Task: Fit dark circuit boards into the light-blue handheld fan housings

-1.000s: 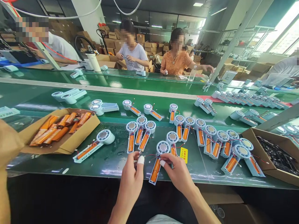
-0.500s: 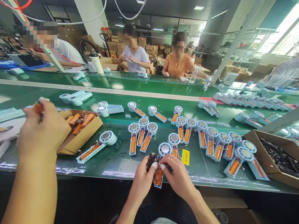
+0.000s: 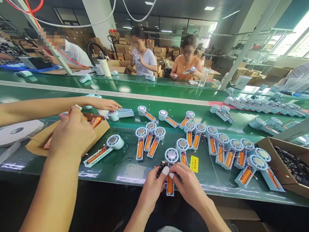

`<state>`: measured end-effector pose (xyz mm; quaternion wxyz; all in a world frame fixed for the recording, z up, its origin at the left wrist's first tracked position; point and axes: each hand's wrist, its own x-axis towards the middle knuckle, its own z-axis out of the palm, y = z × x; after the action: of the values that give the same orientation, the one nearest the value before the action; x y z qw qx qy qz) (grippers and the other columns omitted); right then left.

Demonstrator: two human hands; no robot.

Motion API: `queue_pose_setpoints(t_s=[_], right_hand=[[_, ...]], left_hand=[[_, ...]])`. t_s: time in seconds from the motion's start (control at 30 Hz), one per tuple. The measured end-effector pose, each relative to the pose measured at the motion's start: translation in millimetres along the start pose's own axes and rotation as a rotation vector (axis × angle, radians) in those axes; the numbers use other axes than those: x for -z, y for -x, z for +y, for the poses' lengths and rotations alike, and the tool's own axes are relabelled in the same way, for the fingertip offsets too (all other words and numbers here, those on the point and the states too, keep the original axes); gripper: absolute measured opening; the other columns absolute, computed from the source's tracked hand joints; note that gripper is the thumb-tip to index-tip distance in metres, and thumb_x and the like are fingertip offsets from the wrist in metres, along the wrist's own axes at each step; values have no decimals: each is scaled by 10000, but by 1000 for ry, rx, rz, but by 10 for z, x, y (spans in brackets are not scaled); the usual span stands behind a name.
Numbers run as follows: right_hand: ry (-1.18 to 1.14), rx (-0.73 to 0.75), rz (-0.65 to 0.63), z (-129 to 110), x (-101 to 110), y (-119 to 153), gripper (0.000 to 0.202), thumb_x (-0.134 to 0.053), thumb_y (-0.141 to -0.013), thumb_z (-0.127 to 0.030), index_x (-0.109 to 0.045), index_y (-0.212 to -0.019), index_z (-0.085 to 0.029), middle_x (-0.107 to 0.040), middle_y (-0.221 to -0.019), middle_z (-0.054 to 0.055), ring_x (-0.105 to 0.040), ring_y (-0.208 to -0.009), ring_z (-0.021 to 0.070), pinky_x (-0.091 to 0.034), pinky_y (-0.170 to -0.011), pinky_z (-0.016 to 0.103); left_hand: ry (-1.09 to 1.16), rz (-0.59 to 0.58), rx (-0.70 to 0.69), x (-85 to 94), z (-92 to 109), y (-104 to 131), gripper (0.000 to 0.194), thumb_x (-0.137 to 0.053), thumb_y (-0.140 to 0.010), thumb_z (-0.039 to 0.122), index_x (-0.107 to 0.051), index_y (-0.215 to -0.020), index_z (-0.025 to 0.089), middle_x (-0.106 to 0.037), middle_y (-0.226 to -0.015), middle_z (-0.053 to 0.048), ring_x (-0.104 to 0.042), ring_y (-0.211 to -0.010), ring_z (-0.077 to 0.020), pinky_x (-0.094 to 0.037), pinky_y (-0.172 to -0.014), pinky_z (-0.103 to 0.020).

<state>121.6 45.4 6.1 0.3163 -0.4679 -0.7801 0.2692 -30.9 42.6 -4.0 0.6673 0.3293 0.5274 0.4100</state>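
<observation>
At the bench's near edge, my left hand pinches a small black circuit board between thumb and fingers. Just beneath lies a light-blue handheld fan, its round head away from me and an orange battery in its open handle. My right hand is closed over the upper handle, fingertips together beside the left thumb. What it pinches there is too small to make out. White covers wrap both thumb tips. Directly behind stands another fan with its battery showing.
A co-worker's hand is over a carton of orange batteries at left; another arm reaches across behind it. Several open fans lie to the right, near a box of black parts. A yellow card lies beside my right hand.
My hands stay at the same fan, with the board still in my left. At left, a second arm has come in over the belt, and the co-worker's hand is now lower over the battery carton.
</observation>
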Motion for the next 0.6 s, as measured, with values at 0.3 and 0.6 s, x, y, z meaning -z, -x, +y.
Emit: queue_pose_setpoints(t_s=[0.3,0.6], right_hand=[[-49,-50,2,16,0,-6,205,-501,-966,-143,-680,-974,-244,-697,-957,43,-654,-873,194,-516,-767,292],[158,57,72,11,-18,-63,213,-519,-891,-61,-628,-966,-227,-690,-954,50,-620,-867,216,-493,-764,318]], left_hand=[[-120,16,-73,37,32,45,487,-692,-726,653,-584,-758,180,-319,-525,116,-242,-456,-56,-189,-442,-197],[-512,107,-288,59,35,137,381,-496,-887,511,-696,-861,188,-656,-691,-41,-626,-713,-240,-505,-653,-325]])
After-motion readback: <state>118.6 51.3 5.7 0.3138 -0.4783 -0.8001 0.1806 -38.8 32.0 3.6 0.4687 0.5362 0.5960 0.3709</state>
